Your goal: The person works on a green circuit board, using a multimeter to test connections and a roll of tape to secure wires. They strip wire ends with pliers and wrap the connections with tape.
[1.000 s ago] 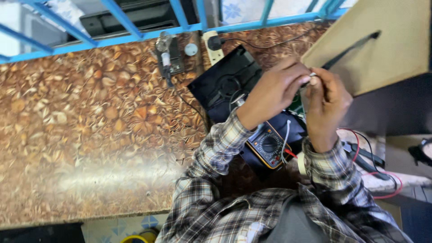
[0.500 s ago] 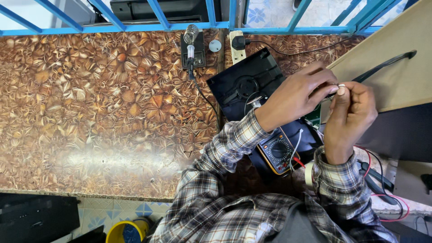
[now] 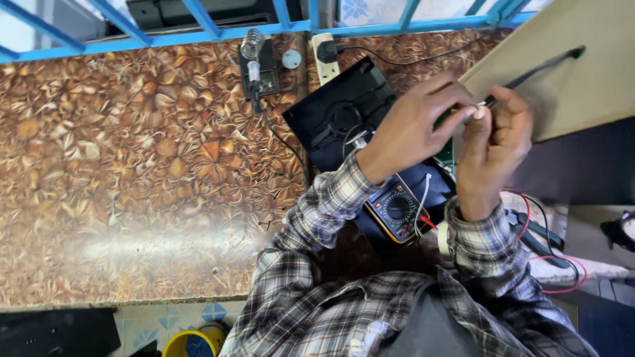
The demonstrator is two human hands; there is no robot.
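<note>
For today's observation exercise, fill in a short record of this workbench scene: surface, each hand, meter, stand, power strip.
Surface: brown leaf-patterned bench
Left hand: fingertips pinch a small white part
Right hand: meets the left at that part
Meter: yellow-edged, with dial, lies below the hands on a black panel
Stand: coil holder at the bench's far edge
Power strip: white, black plug in it

A brown leaf-patterned worktop (image 3: 132, 178) carries a soldering-iron stand (image 3: 254, 63) and white power strip (image 3: 325, 56) at its far edge, a black panel (image 3: 337, 112) and a yellow multimeter (image 3: 395, 210) nearer right.
</note>
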